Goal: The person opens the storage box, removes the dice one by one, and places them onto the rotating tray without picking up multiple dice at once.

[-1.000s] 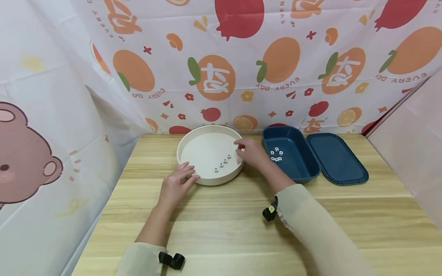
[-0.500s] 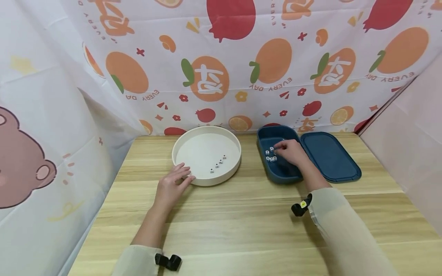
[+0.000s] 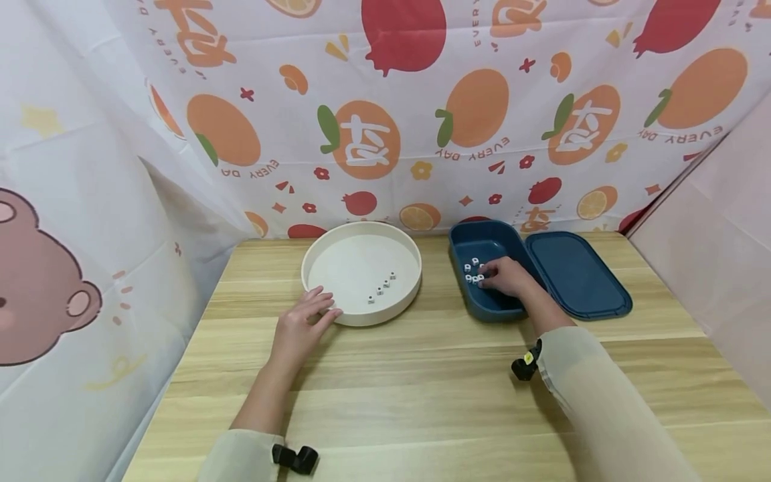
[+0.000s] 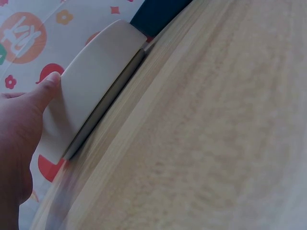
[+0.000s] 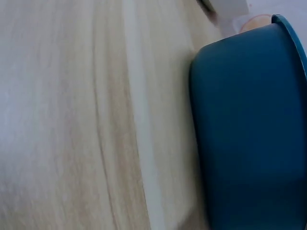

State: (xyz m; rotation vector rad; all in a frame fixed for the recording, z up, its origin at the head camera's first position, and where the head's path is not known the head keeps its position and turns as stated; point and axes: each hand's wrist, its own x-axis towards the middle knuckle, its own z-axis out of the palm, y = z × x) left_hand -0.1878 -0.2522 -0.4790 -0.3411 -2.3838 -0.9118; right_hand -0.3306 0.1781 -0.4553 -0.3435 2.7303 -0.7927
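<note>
We saw two open containers side by side on the wooden table (image 3: pixel 391 402), with a gap between them. The round cream tray (image 3: pixel 367 319) stood on the left and held four white dice (image 3: pixel 380 291), spaced in a slanting row across the near right part of its floor, each apart from the next.

Our left hand (image 3: pixel 301 325) rested at the tray's near left rim, its fingers relaxed and spread, reaching over the edge; the left wrist view showed us the thumb against the rim.

To the right stood the dark blue rectangular box (image 3: pixel 490 313) with rounded corners. In its left part we counted at least six loose white dice (image 3: pixel 468 268), some close together; our right hand may have hidden others. That right hand (image 3: pixel 508 276) dipped into the box from the near right, its fingertips bent down at the dice. We could not tell whether they pinched one or merely touched it, since the right wrist view showed us mostly the box's outer wall.

Just beside the box's right side lay the matching blue lid (image 3: pixel 578 274), flat on the table, with a raised border around it.
</note>
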